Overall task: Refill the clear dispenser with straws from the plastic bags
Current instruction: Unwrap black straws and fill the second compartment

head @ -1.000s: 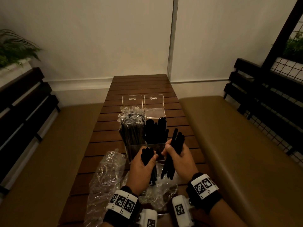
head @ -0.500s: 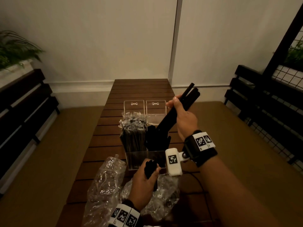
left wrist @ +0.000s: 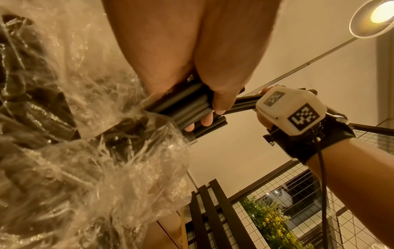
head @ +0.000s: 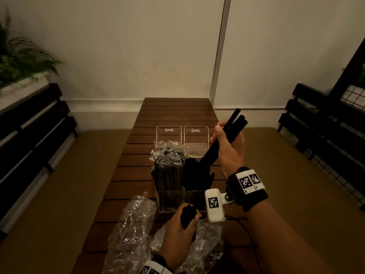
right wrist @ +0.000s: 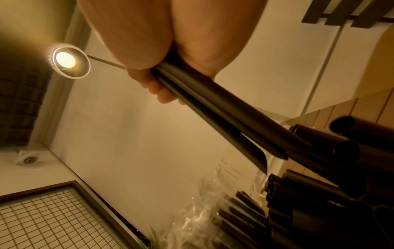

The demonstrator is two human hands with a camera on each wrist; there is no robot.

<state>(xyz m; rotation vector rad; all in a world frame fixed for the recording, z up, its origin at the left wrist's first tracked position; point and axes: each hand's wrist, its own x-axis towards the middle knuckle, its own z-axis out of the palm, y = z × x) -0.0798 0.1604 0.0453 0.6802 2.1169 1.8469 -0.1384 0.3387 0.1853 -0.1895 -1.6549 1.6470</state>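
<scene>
A clear two-compartment dispenser (head: 171, 201) stands mid-table with both lids up. Its left compartment holds wrapped straws (head: 167, 167); its right one holds bare black straws (head: 194, 175) (right wrist: 341, 168). My right hand (head: 230, 147) (right wrist: 162, 70) grips a few black straws (head: 234, 123) (right wrist: 213, 104), slanted with their lower tips at the right compartment's top. Nearer me, my left hand (head: 180, 228) (left wrist: 192, 84) grips a bundle of black straws (head: 187, 215) (left wrist: 185, 107) sticking out of a crumpled plastic bag (head: 205, 246) (left wrist: 95, 168).
A second crumpled plastic bag (head: 130, 232) lies left of my left hand on the slatted wooden table (head: 173, 113). Cushioned benches (head: 296, 175) run along both sides, with dark slatted backrests (head: 29, 139). A white wall closes the far end.
My right hand lifted its straws away from the bag, up and forward to the dispenser's right compartment. My left hand stayed at the bag, holding its bundle.
</scene>
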